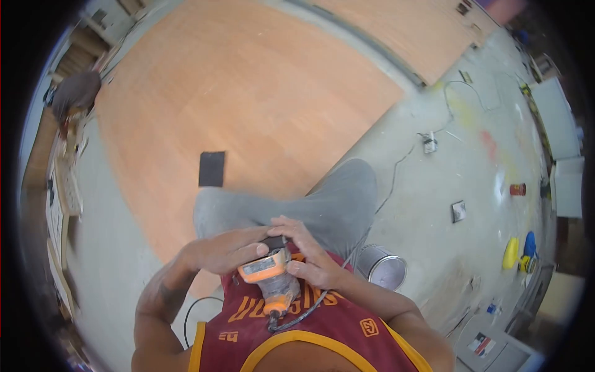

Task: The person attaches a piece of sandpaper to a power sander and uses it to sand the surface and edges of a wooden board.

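Behind curled fingers (290, 227), orange tool (270, 274), front end hidden.

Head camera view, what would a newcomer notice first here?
The orange power tool at bottom centre, held close to the body by the left hand and right hand. Ahead, a big plywood sheet lies flat, with a dark rectangle resting on it.

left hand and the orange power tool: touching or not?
Touching. The head view shows the left hand closed over the upper end of the orange power tool, with its fingers pressed against the tool's body and no gap.
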The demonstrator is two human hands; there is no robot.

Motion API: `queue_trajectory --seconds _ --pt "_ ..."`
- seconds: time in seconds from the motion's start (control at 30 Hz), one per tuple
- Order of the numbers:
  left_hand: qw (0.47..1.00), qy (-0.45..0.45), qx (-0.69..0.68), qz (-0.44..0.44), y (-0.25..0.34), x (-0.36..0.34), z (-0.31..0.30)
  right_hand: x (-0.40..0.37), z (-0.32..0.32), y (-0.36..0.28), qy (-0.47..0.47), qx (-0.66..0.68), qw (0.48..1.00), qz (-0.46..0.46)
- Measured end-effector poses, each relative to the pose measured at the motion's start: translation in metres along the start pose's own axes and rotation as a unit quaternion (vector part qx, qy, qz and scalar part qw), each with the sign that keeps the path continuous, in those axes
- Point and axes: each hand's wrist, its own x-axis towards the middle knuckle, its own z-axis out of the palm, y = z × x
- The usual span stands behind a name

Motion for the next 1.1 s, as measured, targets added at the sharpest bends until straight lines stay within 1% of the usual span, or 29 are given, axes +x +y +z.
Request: queue_trajectory --seconds 0.07,0.1,0.13,0.2,0.23,0.27,0.3,0.33,0.4,0.43,0.47,0.5,0.53,0.6,0.7,0.77,0.8,0.87,0.9,0.97,1.03,1.1 --pt "0.998 0.046 0.028 0.019 0.001 0.002 0.001 0.0 0.0 0.003 0.01 -0.009 1.0 -0.01" --pt "0.999 0.046 0.007 0.005 0.006 0.004 0.0 -0.001 -0.001 0.004 0.006 0.007 1.0 -0.013" --pt "0.999 0.038 0.017 0.015 0.005 0.005 0.0 -0.001 -0.003 0.005 0.0 0.022 1.0 -0.015" --pt "0.999 0.048 0.009 -0.016 0.0 0.004 0.001 0.0 -0.002 0.005 0.019 0.008 0.999 -0.037" --pt "0.998 0.058 0.026 -0.019 0.005 0.004 0.002 -0.002 -0.003 0.006 0.01 0.009 0.999 -0.032" --pt "0.998 0.052 0.037 -0.009 0.01 0.004 0.001 -0.002 -0.005 0.007 0.0 0.01 1.0 -0.027" --pt "0.998 0.045 0.029 -0.023 0.015 0.004 -0.001 -0.003 -0.007 0.004 -0.011 -0.002 0.999 -0.03" --pt "0.998 0.039 0.02 -0.036 0.018 0.005 0.0 -0.005 -0.008 0.004 -0.002 -0.014 0.999 -0.035" --pt "0.998 0.042 0.051 -0.012 0.02 0.009 -0.002 -0.005 -0.012 0.008 -0.034 0.007 0.999 -0.031" --pt "0.998 0.033 0.047 -0.036 0.024 0.008 -0.002 -0.005 -0.013 0.01 -0.034 0.002 0.998 -0.046" --pt "0.997 0.024 0.041 -0.063 0.026 0.008 -0.002 -0.006 -0.013 0.013 -0.028 -0.004 0.998 -0.05" --pt "0.997 0.032 0.056 -0.031 0.027 0.009 -0.001 -0.006 -0.015 0.015 -0.03 -0.008 0.998 -0.058" --pt "0.997 0.028 0.063 -0.028 0.029 0.01 0.0 -0.006 -0.015 0.018 -0.032 -0.008 0.997 -0.065" --pt "0.996 0.044 0.06 -0.052 0.033 0.008 0.003 -0.006 -0.013 0.026 -0.014 -0.018 0.996 -0.087" --pt "0.995 0.053 0.069 -0.049 0.024 0.005 0.008 -0.007 -0.012 0.034 -0.021 -0.015 0.996 -0.09" --pt "0.995 0.053 0.073 -0.048 0.024 0.003 0.011 -0.007 -0.01 0.036 -0.001 -0.013 0.992 -0.126" --pt "0.994 0.062 0.077 -0.05 0.024 0.003 0.012 -0.007 -0.01 0.038 0.0 -0.013 0.992 -0.128" --pt "0.993 0.07 0.083 -0.053 0.028 0.002 0.013 -0.006 -0.009 0.038 -0.003 -0.002 0.996 -0.085" --pt "0.993 0.062 0.081 -0.058 0.033 0.002 0.012 -0.005 -0.008 0.038 -0.002 -0.002 0.996 -0.087" --pt "0.993 0.053 0.083 -0.06 0.035 0.004 0.012 -0.002 -0.009 0.039 0.022 -0.025 0.989 -0.147" --pt "0.993 0.068 0.082 -0.044 0.03 -0.002 0.015 -0.001 -0.007 0.038 0.023 -0.018 0.99 -0.141" --pt "0.993 0.071 0.075 -0.054 0.029 -0.003 0.016 -0.001 -0.008 0.035 0.02 -0.021 0.99 -0.136"
